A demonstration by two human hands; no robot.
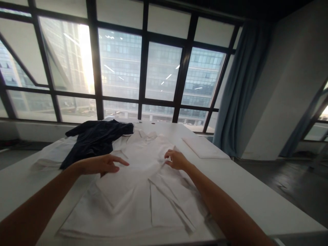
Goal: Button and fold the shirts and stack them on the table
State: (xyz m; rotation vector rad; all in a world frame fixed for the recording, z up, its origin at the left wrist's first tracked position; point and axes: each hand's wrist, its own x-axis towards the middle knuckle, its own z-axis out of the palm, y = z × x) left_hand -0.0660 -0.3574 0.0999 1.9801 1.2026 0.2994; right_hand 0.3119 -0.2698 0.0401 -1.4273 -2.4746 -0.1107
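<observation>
A white shirt [138, 191] lies spread on the white table [256, 191], collar toward the window, with both sides folded inward. My left hand [102, 164] rests on the shirt's left upper part, fingers stretched out flat. My right hand [176, 160] is at the right shoulder area with fingers curled, pinching a fold of the white fabric.
A dark navy garment [97, 138] lies at the table's far left over another white piece [53, 153]. A folded white cloth [205, 147] sits at the far right. Large windows stand behind the table, a blue curtain [241, 85] to the right. Dark floor lies beyond the right edge.
</observation>
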